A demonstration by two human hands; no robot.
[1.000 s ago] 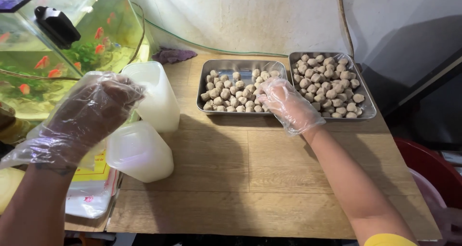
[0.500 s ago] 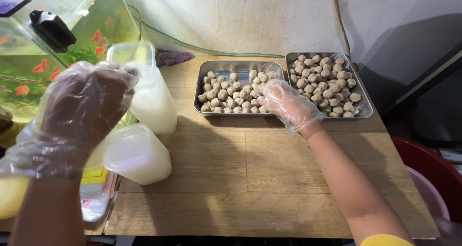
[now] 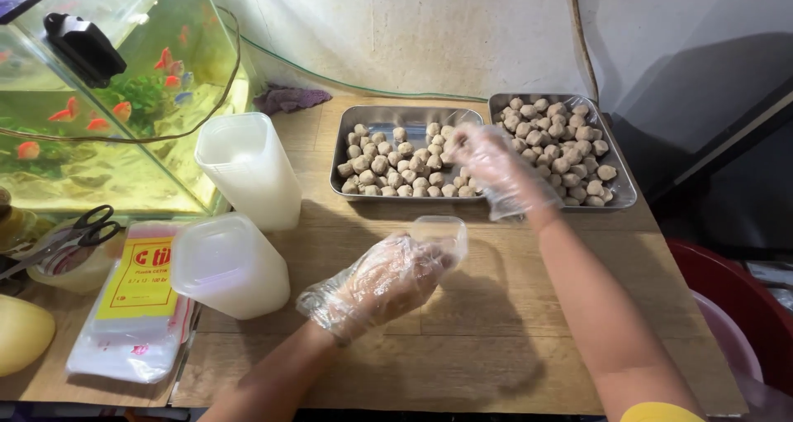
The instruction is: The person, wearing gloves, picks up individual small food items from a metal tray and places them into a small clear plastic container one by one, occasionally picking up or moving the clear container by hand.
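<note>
Two gloved hands (image 3: pixel 376 282) (image 3: pixel 496 170): left gripping container (image 3: pixel 442 234), right over meatballs (image 3: pixel 396 162).

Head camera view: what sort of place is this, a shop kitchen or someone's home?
Probably a home or small food-packing corner, not a full kitchen. A fish tank stands beside the wooden table, two steel trays hold meatballs, and stacks of plastic tubs wait alongside the gloved hands.
</note>
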